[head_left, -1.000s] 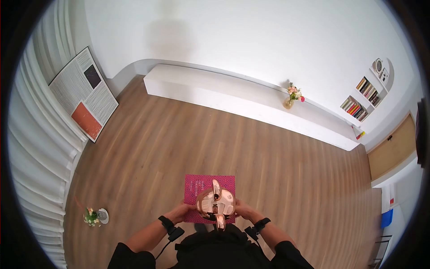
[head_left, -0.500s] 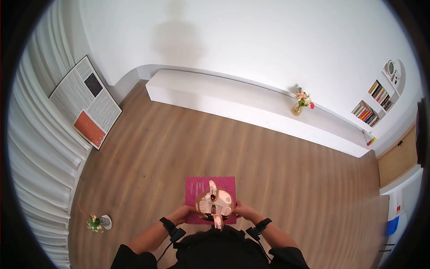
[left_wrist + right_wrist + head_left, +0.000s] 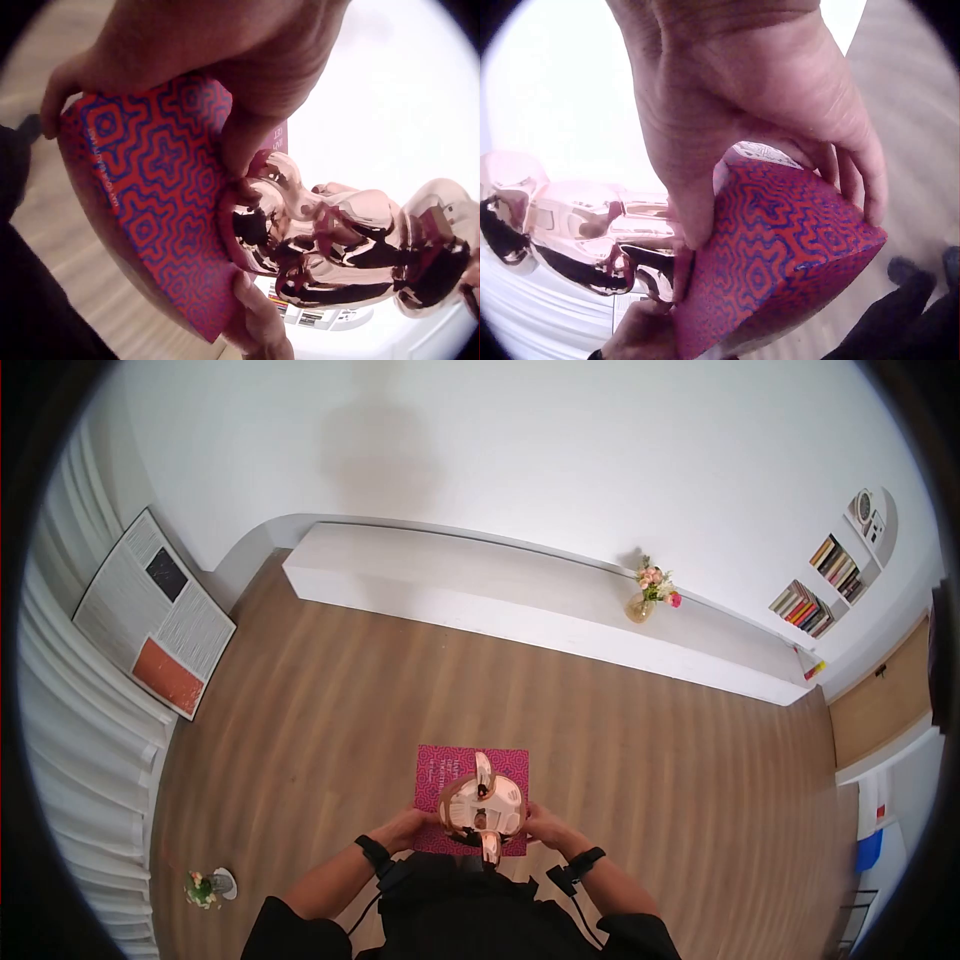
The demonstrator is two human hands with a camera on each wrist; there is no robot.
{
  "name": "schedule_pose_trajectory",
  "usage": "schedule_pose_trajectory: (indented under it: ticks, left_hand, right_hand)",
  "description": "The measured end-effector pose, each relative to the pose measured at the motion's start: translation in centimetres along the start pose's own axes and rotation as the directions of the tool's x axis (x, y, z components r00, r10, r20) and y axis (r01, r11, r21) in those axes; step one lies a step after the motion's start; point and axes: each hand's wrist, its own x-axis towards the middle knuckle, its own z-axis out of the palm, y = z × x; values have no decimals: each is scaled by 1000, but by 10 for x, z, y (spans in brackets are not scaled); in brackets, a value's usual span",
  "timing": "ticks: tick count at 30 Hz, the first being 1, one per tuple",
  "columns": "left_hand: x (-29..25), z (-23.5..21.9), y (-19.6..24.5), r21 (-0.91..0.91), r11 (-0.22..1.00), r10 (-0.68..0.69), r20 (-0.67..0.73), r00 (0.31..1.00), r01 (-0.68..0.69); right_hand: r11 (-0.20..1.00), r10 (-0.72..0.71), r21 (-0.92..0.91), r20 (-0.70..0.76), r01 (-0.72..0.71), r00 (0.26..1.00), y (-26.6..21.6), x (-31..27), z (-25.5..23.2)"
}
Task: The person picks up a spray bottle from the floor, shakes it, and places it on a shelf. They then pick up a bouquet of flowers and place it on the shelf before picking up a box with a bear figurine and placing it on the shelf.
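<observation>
A shiny rose-gold figure [image 3: 484, 807] stands on a magenta patterned book [image 3: 432, 770], held level in front of the body. My left hand [image 3: 408, 827] grips the book's left edge, thumb on top beside the figure's base and fingers beneath, as the left wrist view shows. At the opposite edge my right hand [image 3: 545, 826] grips it likewise; in the right wrist view its thumb lies by the figure [image 3: 577, 232] and its fingers wrap the patterned side [image 3: 780, 247].
A long white ledge [image 3: 500, 625] runs along the wall, bearing a glass vase of flowers [image 3: 640, 606]. A framed picture [image 3: 165, 615] leans by the curtain at left. Lower left stands a small flower pot [image 3: 224, 883]. Wall shelves with books [image 3: 802, 610] and a door [image 3: 880, 700] are at right.
The head view has shifted a little, so the ledge and picture sit further left than half a second ago. Both hands still grip the book, with the figure standing on it.
</observation>
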Motion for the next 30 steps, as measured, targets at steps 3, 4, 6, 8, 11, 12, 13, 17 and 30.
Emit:
schedule_pose_trajectory:
  ticks: [3, 4, 6, 8, 11, 12, 13, 17, 30]
  left_hand:
    - [28, -1, 24, -24, 994, -102, 59, 993, 104]
    - [42, -5, 30, -23, 991, -129, 64, 990, 131]
    - [67, -6, 45, -19, 982, -186, 72, 980, 188]
    - [85, -2, 70, 15, 989, -151, 84, 985, 150]
    - [128, -15, 95, 30, 983, -185, 137, 973, 183]
    - [134, -13, 111, 32, 978, -208, 156, 966, 205]
    - [139, -11, 126, 28, 979, -203, 151, 968, 201]
    - [165, -6, 191, 56, 980, -197, 118, 973, 192]
    - [239, -22, 327, 105, 963, -260, 93, 961, 250]
  right_hand:
    - [999, 29, 33, -27, -28, 999, -9, 11, -16]
    - [999, 36, 41, -43, -34, 998, -12, 16, -22]
    - [998, 40, 56, -91, -35, 995, -20, 27, -34]
    - [996, 48, 84, -131, -37, 990, -31, 40, -45]
    - [990, 86, 125, -175, -65, 981, -45, 61, -68]
    - [988, 107, 132, -190, -83, 976, -52, 70, -74]
    - [985, 126, 141, -202, -98, 971, -60, 79, -80]
    - [985, 112, 150, -216, -80, 970, -108, 102, -107]
    - [976, 129, 198, -166, -95, 978, -196, 202, -169]
